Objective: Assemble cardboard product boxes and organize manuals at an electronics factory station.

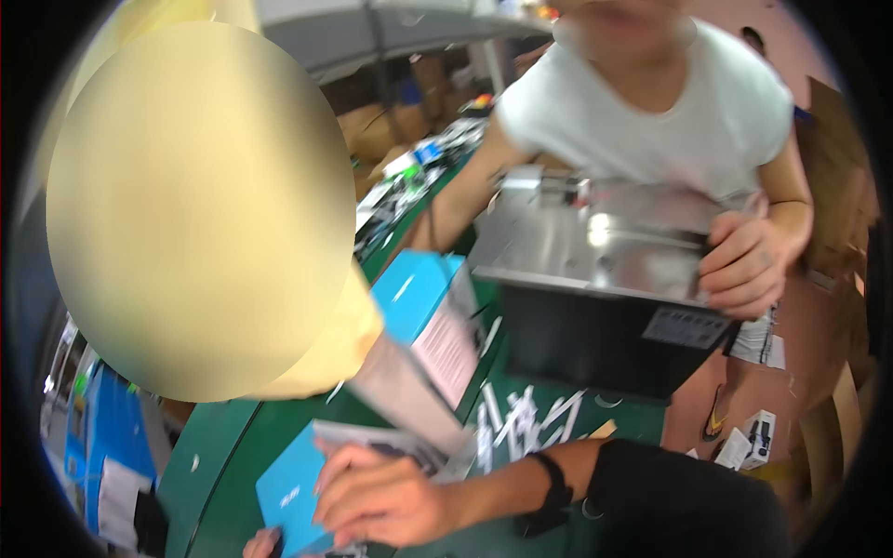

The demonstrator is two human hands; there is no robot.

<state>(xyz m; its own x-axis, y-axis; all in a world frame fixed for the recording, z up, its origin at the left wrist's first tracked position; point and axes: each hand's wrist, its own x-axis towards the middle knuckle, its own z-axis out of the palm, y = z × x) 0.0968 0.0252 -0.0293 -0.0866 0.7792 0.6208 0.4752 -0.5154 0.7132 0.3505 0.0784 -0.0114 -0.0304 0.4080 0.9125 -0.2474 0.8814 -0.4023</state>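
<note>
A blue box with a paler printed side lies tilted on the green table at the lower edge. My right hand, reaching in from the right with a black band on its wrist, has its fingers closed over the box's top and side. Only a few fingertips of my left hand show, pressed at the box's lower left edge; the rest is cut off. Just beyond stands another blue box with a pale printed side. A blurred pale shape between the boxes is too smeared to name.
Across the table, a person in a white shirt holds a metal-topped black case. White strips lie scattered below it. A person in yellow is close on the left. Blue crates stand at far left; small parts fill the far table.
</note>
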